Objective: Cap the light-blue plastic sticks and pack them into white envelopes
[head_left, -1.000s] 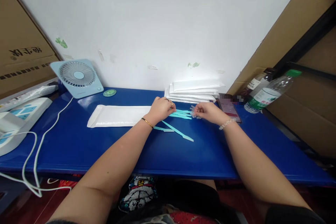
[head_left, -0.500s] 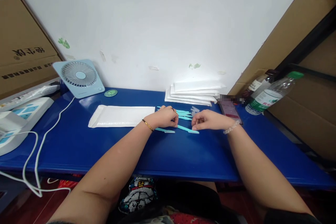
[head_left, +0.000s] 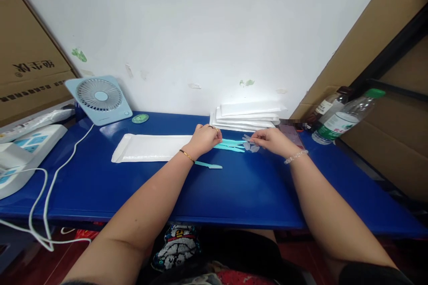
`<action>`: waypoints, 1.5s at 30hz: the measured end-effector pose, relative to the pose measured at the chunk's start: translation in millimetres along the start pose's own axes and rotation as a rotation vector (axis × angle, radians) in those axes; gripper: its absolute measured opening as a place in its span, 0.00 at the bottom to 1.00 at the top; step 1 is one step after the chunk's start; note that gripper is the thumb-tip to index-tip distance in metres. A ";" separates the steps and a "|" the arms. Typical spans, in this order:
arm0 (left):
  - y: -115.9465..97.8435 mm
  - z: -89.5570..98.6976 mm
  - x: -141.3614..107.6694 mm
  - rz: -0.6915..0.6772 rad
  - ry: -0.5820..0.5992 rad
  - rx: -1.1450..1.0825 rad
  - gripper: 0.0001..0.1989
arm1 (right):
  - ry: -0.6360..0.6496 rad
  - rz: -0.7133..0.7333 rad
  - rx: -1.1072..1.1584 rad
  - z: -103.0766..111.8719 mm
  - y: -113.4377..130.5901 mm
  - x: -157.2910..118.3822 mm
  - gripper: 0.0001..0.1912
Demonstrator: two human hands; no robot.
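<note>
My left hand [head_left: 204, 139] is closed in a pinch at the left ends of several slim turquoise eyebrow razors [head_left: 230, 145], seemingly on one razor's handle. Thumb and fingers together, my right hand [head_left: 274, 140] pinches at a small pile of translucent blade covers [head_left: 253, 147]; its fingertips partly hide the piece there. One separate turquoise razor [head_left: 214, 167] lies nearer the front, its handle end behind my left wrist. A white padded envelope [head_left: 150, 148] lies flat to the left, its right end covered by my left hand and forearm.
A stack of white envelopes [head_left: 247, 118] rests against the wall. To the left stand a blue fan [head_left: 102, 100] with a cable and a white power strip [head_left: 36, 151]. On the right are a phone [head_left: 291, 135] and two bottles, one green-capped [head_left: 341, 122]. The table [head_left: 240, 200] is blue.
Both hands have moved up toward the back of the table, the right one onto the translucent covers. The razor that lay out between the hands has left its place near the front.
</note>
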State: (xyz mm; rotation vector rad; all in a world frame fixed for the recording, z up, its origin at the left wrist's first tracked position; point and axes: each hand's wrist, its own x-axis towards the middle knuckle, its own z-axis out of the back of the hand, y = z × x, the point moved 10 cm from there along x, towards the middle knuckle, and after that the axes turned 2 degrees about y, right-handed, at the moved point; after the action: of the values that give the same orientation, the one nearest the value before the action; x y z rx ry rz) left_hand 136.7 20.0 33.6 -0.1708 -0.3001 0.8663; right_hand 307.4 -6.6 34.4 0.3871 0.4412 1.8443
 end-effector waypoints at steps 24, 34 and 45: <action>-24.2 -3.3 -24.8 -0.081 0.308 -0.390 0.08 | 0.061 0.193 0.481 -27.6 58.2 -6.0 0.13; -3.6 -7.7 -20.5 0.023 0.276 -0.793 0.13 | -0.227 0.067 0.891 19.3 8.0 -8.2 0.16; -11.3 -16.6 -17.7 0.102 0.230 -1.075 0.10 | -0.218 -0.013 1.083 7.3 4.8 -4.3 0.12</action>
State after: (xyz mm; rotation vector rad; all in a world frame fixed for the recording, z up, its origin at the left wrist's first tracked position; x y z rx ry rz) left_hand 139.5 -1.3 17.6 -1.2822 -0.5204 0.6996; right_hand 308.1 -11.3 43.0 1.2824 1.2666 1.3796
